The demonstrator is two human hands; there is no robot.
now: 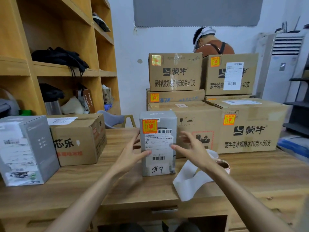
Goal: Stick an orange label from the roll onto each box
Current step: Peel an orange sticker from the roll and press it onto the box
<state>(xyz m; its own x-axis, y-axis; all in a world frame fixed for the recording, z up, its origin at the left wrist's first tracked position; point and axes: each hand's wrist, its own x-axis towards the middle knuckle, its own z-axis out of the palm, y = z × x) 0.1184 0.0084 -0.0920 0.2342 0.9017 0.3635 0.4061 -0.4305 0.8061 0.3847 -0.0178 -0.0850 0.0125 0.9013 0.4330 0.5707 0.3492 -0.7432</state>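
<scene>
- Head view: the box (158,144) stands upright mid-table (117,190), with an orange label (150,126) already on the upper left of its front.
- Both hands are released, fingers spread, holding nothing. The left hand (131,151) is just left of the box, its thumb tip seemingly touching the front. The right hand (194,148) is just right of it, one fingertip at the front edge; whether it touches is unclear.
- This box looks nearly done. Rub the label's corners flat, then clasp both side walls evenly, keep the box upright and set it aside.
- The roll (223,165) lies on the table behind the right forearm, near the box. Its white backing strip (187,181) trails toward the viewer, so the right hand is better placed to reach it.
- The grey box (25,148) and the carton (78,139), well to the left, show no orange label that I can make out. They are probably next.
</scene>
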